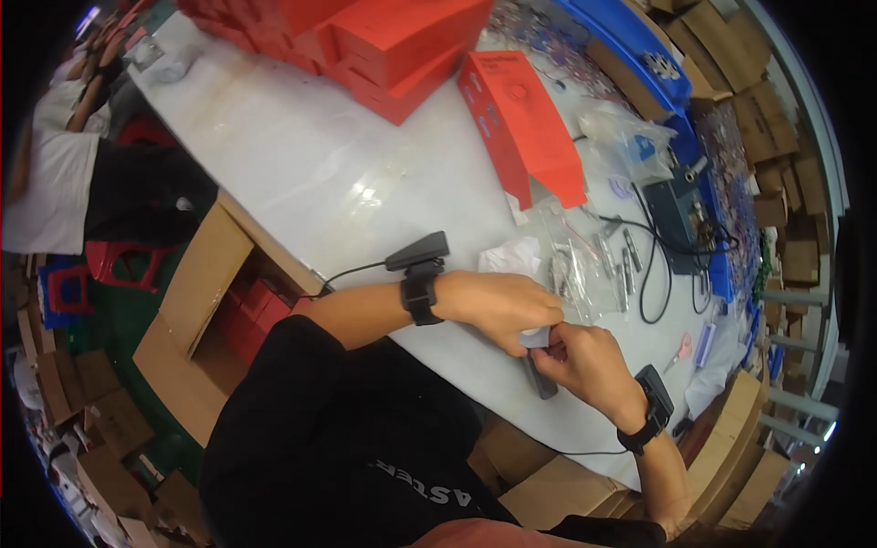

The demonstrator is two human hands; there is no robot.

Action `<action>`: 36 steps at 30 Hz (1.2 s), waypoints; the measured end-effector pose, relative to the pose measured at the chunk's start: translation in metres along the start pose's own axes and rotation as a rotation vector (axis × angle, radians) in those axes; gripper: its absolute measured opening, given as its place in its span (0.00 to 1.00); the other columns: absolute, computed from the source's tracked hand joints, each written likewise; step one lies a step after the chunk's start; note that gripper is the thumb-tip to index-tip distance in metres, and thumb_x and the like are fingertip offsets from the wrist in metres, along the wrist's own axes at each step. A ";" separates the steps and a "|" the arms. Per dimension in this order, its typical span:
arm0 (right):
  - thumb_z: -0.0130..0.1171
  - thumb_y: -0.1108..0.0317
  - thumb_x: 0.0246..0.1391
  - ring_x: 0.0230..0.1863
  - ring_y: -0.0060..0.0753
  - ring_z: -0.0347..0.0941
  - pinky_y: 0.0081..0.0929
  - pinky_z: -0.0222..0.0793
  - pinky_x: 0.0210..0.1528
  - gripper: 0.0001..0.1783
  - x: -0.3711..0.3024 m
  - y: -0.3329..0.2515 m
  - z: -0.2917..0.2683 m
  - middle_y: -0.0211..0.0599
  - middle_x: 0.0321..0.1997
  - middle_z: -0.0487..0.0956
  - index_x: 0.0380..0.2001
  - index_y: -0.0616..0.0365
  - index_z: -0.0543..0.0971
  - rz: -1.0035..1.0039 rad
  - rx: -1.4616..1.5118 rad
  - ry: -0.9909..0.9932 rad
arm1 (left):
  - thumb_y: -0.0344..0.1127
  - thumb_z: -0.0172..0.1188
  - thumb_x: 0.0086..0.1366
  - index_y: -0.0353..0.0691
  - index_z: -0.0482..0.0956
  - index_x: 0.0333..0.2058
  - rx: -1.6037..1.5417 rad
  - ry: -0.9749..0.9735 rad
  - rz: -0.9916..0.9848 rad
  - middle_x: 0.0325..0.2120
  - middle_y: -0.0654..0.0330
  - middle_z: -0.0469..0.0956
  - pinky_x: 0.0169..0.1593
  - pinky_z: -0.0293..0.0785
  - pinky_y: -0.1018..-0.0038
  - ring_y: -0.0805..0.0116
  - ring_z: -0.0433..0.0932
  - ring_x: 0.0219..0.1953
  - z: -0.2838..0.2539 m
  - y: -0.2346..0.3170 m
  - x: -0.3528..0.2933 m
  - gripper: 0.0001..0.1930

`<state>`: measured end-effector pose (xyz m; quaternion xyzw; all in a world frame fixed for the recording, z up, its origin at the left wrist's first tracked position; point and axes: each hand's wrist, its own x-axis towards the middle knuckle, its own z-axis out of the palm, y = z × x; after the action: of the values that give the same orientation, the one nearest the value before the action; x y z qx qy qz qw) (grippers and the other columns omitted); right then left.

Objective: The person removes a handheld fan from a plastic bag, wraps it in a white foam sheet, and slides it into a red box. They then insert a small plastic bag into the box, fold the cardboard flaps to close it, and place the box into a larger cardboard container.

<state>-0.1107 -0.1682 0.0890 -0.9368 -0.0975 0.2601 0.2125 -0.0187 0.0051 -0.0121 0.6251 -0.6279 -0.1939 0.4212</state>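
Observation:
Over the white table my left hand point(501, 306) and my right hand point(589, 361) meet, fingers closed. Between their fingertips is a small white piece point(535, 338), perhaps paper or a bag; its kind is not clear. A dark grey, narrow bar-shaped item point(543, 379) sticks out below my right fingers, which pinch it. My left fingers press at the white piece, and the fingertips partly hide both items. Just beyond lie a crumpled white wrapper point(510, 258) and a clear plastic bag point(571, 265). Several slim metallic tubes point(627, 260) lie right of that bag.
A red carton point(521, 123) with an open flap lies ahead, near stacked red boxes point(393, 46). Black cables point(653, 274) run by a dark device point(671, 224) at right. An open cardboard box point(196, 320) holds red boxes at left. Another person point(68, 173) sits far left.

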 end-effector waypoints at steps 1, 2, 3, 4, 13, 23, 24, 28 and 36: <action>0.69 0.62 0.49 0.28 0.52 0.82 0.42 0.77 0.33 0.15 -0.004 -0.001 0.002 0.48 0.26 0.83 0.30 0.66 0.81 0.013 -0.026 0.015 | 0.37 0.71 0.52 0.32 0.75 0.40 -0.013 0.005 0.005 0.38 0.51 0.76 0.44 0.76 0.57 0.48 0.78 0.44 0.001 0.001 0.001 0.21; 0.69 0.63 0.49 0.28 0.52 0.82 0.42 0.77 0.33 0.16 -0.005 -0.003 0.006 0.48 0.26 0.83 0.30 0.67 0.80 0.020 -0.050 0.031 | 0.37 0.71 0.52 0.32 0.75 0.40 0.003 0.011 -0.013 0.38 0.51 0.76 0.44 0.76 0.57 0.48 0.78 0.44 0.002 0.002 0.002 0.21; 0.69 0.63 0.49 0.28 0.52 0.82 0.42 0.77 0.33 0.16 -0.007 -0.005 0.012 0.48 0.26 0.83 0.30 0.67 0.80 -0.004 -0.050 0.030 | 0.37 0.71 0.51 0.32 0.75 0.40 0.003 -0.013 -0.026 0.39 0.50 0.76 0.44 0.76 0.57 0.48 0.78 0.44 0.004 0.002 0.004 0.21; 0.69 0.63 0.49 0.28 0.53 0.82 0.43 0.77 0.33 0.16 -0.011 -0.007 0.017 0.49 0.26 0.83 0.30 0.67 0.79 -0.003 -0.106 0.074 | 0.37 0.71 0.51 0.32 0.75 0.41 -0.001 -0.039 -0.024 0.39 0.50 0.76 0.45 0.76 0.57 0.48 0.78 0.44 0.005 0.002 0.009 0.22; 0.66 0.65 0.51 0.26 0.53 0.78 0.43 0.77 0.28 0.18 -0.013 -0.028 0.056 0.53 0.27 0.77 0.32 0.69 0.71 0.099 -0.408 0.296 | 0.37 0.72 0.50 0.36 0.76 0.41 -0.039 0.012 -0.006 0.40 0.51 0.77 0.45 0.76 0.59 0.48 0.78 0.44 0.004 -0.003 0.001 0.21; 0.64 0.69 0.56 0.28 0.50 0.78 0.41 0.77 0.29 0.12 -0.045 -0.010 0.043 0.47 0.28 0.77 0.37 0.67 0.75 0.013 -0.276 0.259 | 0.38 0.71 0.54 0.40 0.77 0.41 -0.025 0.026 0.020 0.37 0.57 0.75 0.44 0.75 0.61 0.54 0.78 0.43 0.000 0.001 0.000 0.18; 0.63 0.70 0.56 0.28 0.50 0.78 0.41 0.77 0.30 0.11 -0.048 -0.008 0.042 0.47 0.28 0.77 0.38 0.67 0.76 0.019 -0.255 0.224 | 0.38 0.71 0.55 0.40 0.77 0.40 -0.023 0.025 0.024 0.37 0.57 0.75 0.44 0.75 0.61 0.54 0.77 0.42 -0.001 0.002 0.000 0.17; 0.63 0.68 0.56 0.29 0.53 0.78 0.42 0.77 0.31 0.12 -0.047 -0.006 0.035 0.47 0.27 0.77 0.35 0.68 0.76 -0.006 -0.209 0.174 | 0.39 0.71 0.56 0.40 0.78 0.39 0.011 -0.003 0.008 0.36 0.57 0.74 0.45 0.74 0.61 0.54 0.76 0.42 -0.005 0.008 0.001 0.16; 0.63 0.68 0.53 0.32 0.54 0.80 0.46 0.77 0.32 0.10 -0.026 -0.001 0.018 0.51 0.30 0.80 0.25 0.66 0.78 0.057 -0.109 -0.006 | 0.35 0.71 0.54 0.38 0.77 0.38 0.008 -0.065 0.108 0.37 0.55 0.74 0.46 0.73 0.60 0.50 0.75 0.42 -0.013 0.010 0.007 0.15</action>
<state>-0.1421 -0.1686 0.0866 -0.9486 -0.0853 0.2631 0.1535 -0.0137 0.0039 0.0052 0.5854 -0.6747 -0.1886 0.4081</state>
